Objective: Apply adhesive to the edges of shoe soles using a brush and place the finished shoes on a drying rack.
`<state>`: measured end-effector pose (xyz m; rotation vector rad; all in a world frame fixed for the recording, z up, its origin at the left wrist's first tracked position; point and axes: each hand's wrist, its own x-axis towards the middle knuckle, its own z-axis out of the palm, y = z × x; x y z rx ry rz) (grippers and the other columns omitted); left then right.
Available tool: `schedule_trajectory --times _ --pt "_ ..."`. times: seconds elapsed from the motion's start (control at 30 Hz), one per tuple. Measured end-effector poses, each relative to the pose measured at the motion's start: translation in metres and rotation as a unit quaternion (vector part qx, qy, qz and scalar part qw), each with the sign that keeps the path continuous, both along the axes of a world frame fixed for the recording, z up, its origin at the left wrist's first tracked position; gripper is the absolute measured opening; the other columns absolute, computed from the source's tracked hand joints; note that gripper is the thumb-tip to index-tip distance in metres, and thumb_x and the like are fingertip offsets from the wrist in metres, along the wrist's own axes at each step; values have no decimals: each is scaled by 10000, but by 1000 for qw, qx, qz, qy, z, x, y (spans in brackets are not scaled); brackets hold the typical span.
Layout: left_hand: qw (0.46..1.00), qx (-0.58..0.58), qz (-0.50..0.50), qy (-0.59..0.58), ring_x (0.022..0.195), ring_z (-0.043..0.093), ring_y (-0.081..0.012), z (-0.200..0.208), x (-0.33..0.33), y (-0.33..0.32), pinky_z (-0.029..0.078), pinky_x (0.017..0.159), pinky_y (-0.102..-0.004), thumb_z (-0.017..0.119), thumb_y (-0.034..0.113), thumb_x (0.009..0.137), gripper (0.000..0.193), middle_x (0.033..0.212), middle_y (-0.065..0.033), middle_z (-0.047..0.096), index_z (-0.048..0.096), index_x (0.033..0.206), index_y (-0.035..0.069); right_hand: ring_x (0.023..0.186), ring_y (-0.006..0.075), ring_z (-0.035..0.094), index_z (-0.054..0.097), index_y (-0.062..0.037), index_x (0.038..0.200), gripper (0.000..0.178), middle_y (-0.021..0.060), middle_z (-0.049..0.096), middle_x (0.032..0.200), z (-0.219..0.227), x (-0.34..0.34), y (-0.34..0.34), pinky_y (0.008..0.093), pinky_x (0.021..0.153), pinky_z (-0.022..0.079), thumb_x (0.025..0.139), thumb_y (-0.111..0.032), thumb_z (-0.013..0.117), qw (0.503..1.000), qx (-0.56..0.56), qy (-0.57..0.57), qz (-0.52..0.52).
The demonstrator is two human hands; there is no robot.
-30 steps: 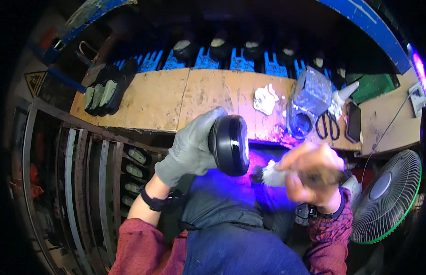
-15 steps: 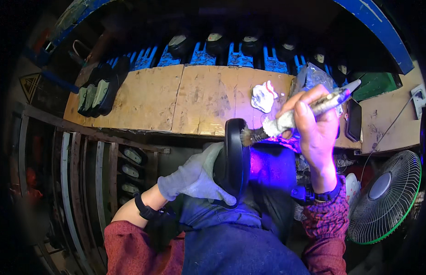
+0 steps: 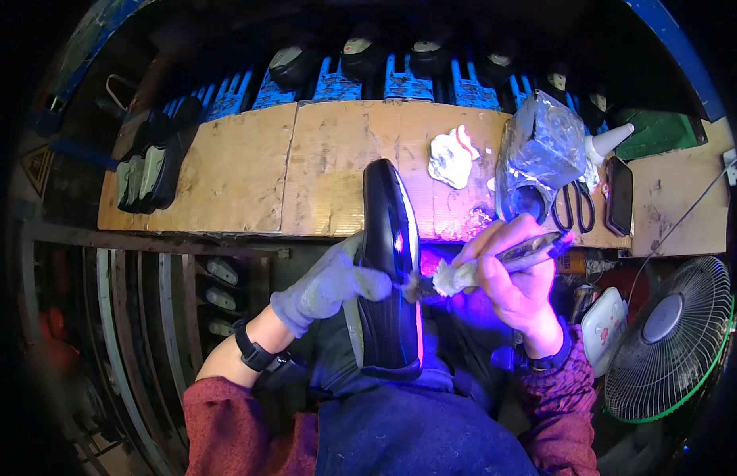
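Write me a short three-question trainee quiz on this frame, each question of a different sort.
1. True or false: the left hand is gloved and holds the black shoe sole on its edge.
2. Which tool is in the bare right hand? A) scissors B) brush C) knife
3. Fill in: the scissors lie on the cardboard-covered bench, right beside the ____-wrapped container.

Key:
1. True. A grey glove covers the hand, whose grip steadies the sole.
2. B. The brush has its tip at the sole's side.
3. Plastic. Clear film covers it.
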<state>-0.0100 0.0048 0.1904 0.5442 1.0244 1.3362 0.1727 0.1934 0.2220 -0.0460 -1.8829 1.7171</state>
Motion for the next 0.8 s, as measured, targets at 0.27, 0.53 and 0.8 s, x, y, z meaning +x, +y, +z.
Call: schedule_trajectory --times 0.27,0.53,0.8 --pt "971 63 229 -37 1234 586 -201 -9 48 -18 465 1080 -362 397 503 1060 606 1415 -110 551 438 1475 64 652 131 642 559 -23 950 127 63 664 768 -9 38 85 255 589 503 988 -114 639 890 159 -155 -397" --pt "946 -82 281 -139 1219 587 -152 -26 73 -26 464 1074 -354 407 480 1068 564 1364 -45 593 457 1476 94 699 109 634 597 -20 949 103 60 660 799 -29 65 96 272 647 503 984 -110 633 883 198 -173 -388" --pt "960 -63 273 -32 1071 608 -106 -3 73 -5 498 948 -295 417 359 1089 410 1217 -29 620 519 1370 78 710 142 666 520 -14 979 75 122 680 867 -27 39 26 269 642 542 1010 -66 564 969 -45 -61 -235"
